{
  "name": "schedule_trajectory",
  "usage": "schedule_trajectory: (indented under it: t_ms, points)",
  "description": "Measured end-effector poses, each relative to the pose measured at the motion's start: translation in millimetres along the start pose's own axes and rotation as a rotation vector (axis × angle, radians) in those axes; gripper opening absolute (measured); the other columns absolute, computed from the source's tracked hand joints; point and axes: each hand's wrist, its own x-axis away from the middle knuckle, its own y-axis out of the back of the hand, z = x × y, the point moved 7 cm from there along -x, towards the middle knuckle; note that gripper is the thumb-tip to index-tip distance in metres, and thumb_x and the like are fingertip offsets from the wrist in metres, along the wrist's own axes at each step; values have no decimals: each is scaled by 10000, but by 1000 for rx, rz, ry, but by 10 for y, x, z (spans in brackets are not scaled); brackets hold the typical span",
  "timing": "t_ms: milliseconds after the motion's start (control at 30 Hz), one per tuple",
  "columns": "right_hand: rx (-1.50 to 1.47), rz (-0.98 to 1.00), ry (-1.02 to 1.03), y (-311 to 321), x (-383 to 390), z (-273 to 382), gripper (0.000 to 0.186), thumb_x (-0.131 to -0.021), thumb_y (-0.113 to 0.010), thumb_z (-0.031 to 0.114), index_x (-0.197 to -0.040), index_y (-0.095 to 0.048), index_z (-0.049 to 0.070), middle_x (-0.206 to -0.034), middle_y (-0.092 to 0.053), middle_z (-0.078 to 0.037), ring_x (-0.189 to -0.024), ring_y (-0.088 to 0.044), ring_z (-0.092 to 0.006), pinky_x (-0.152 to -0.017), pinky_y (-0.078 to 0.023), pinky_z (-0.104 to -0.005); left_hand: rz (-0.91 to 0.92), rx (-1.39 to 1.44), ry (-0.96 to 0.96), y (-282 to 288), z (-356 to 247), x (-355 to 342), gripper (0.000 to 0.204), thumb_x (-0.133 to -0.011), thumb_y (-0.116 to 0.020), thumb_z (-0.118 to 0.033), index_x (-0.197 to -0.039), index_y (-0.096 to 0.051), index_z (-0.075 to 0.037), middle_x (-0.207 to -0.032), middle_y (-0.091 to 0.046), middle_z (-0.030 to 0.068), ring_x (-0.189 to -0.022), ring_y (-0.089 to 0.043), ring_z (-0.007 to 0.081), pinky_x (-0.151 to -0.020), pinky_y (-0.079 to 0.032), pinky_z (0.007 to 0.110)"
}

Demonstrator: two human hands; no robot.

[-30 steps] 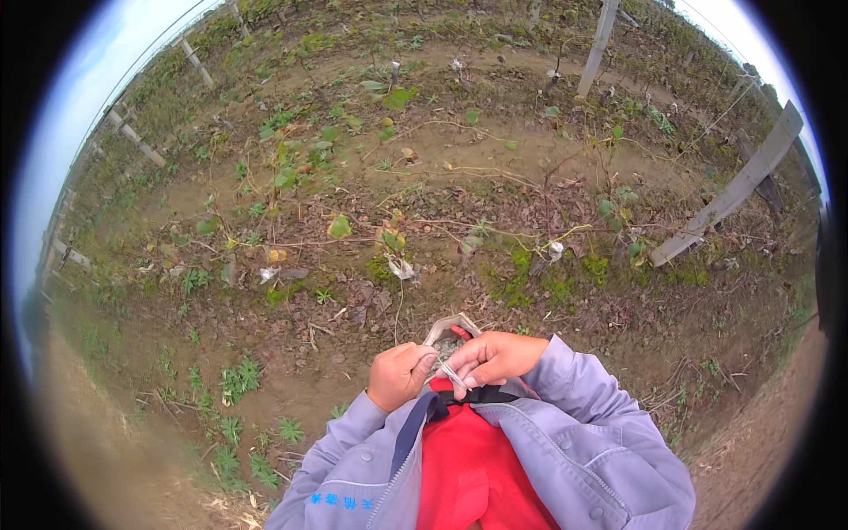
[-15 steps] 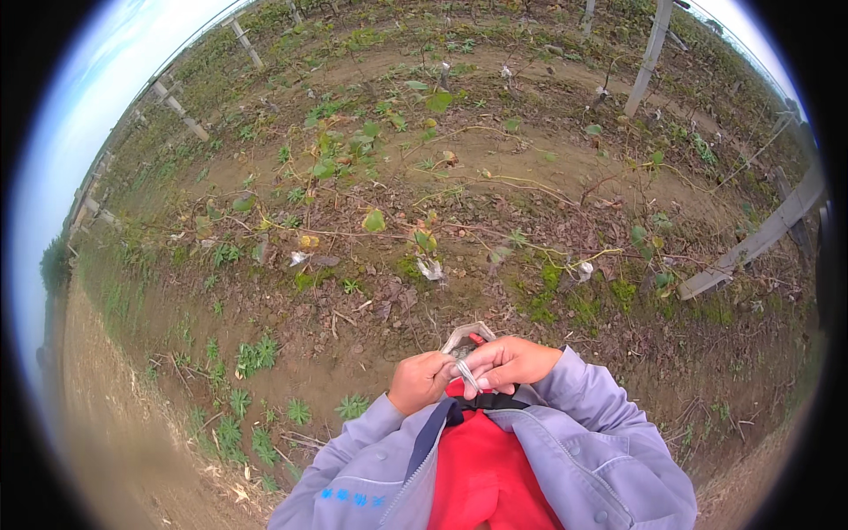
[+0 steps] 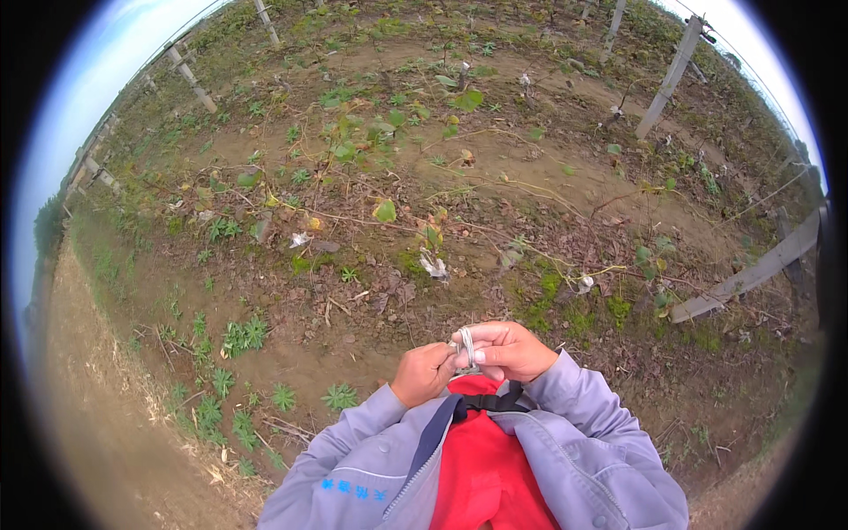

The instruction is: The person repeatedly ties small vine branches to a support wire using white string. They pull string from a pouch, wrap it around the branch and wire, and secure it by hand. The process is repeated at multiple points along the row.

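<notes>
1. In the head view, with directions taken from the picture's middle, a looped bundle of pale strands [image 3: 467, 346] is seen at five o'clock, raised in front of the chest, above a black buckle [image 3: 495, 402] and a red shirt [image 3: 473, 459].
2. The bundle is held by the right hand [image 3: 505, 351], between four and five o'clock; its fingers are curled, the thumb is brought close against them, and the strands are draped across the fingertips.
3. The left hand [image 3: 420, 375], at six o'clock, is drawn in with bent fingers, its tips set against the bundle's nine o'clock side; whether a strand is gripped there cannot be told.
4. The strands are judged light and limp, easily bent, hardly fragile, but liable to slip or tangle if loosely kept; their material cannot be made out.
5. The bend of the loop is best taken between thumb and forefinger, and a single strand is best pinched near its end.
6. Beyond the hands, a white scrap [image 3: 433, 267] is seen near the middle, a yellow-green leaf [image 3: 384, 210] at eleven o'clock, and a leaning post [image 3: 746, 274] at three o'clock.
</notes>
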Motion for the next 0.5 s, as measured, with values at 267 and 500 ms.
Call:
schedule_trajectory:
  t_ms: [267, 500]
  points:
    - [1069, 8, -134, 153, -42, -110, 230, -1037, -637, 147, -1234, -743, 92, -1057, -775, -1, -712, -637, -73, -700, -533, -269, 50, -66, -129, 64, -41, -32, 214, -1011, -682, -247, -904, -708, -64, -791, -666, 128, -726, -678, 342, -654, -542, 449]
    - [-119, -145, 72, 65, 18, -34, 353, -1007, -678, 120, -1347, -683, 24, -1088, -775, -76, -618, -545, -64, -583, -451, -225, 108, 32, -3, -16, 109, -55, 181, -986, -701, -249, -939, -726, -76, -847, -696, 125, -770, -701, 345, -657, -556, 444]
